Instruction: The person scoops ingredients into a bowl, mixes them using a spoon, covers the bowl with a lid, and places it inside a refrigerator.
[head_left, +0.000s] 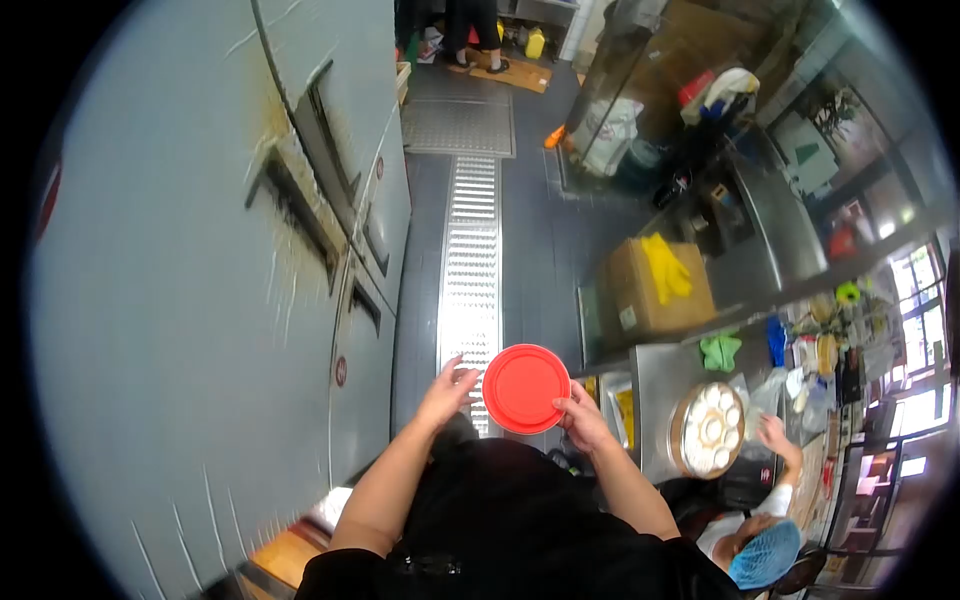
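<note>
In front of my body I carry a round red plastic lid (525,389) with a ringed top and a pale edge. Whether a tub sits beneath it I cannot tell. My right hand (582,415) grips its right edge, thumb on top and fingers underneath. Just off the left side, my left hand (449,393) is open with fingers spread, and a small gap shows between it and the lid.
Large grey refrigerator doors (200,260) with handles line the left. A metal floor grate (471,260) runs ahead. To the right are a cardboard box (640,310) with yellow gloves (665,268), a steamer basket (683,440) of white buns, and a co-worker in a blue hairnet (768,553).
</note>
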